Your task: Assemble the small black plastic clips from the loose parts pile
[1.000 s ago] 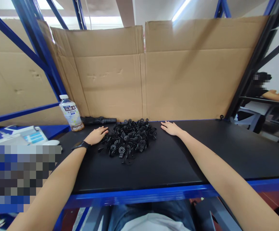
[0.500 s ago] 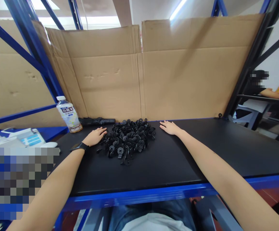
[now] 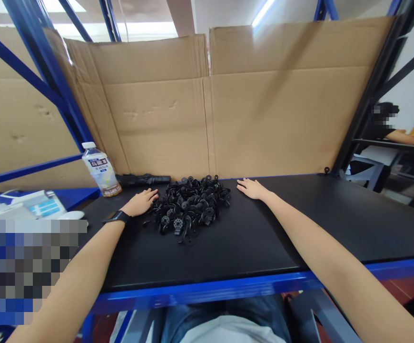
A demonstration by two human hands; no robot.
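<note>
A heap of small black plastic parts lies on the black table top, close to the cardboard wall. My left hand lies flat on the table at the heap's left edge, fingers stretched out and touching the nearest parts; a black watch is on that wrist. My right hand rests flat and open on the table just right of the heap, holding nothing.
A drink bottle stands at the back left, with a folded black umbrella lying beside it. Cardboard sheets wall off the back. Blue rack posts rise at left. Another person sits at the far right.
Both hands stay flat in the same places beside the heap. Only the camera view has shifted slightly.
</note>
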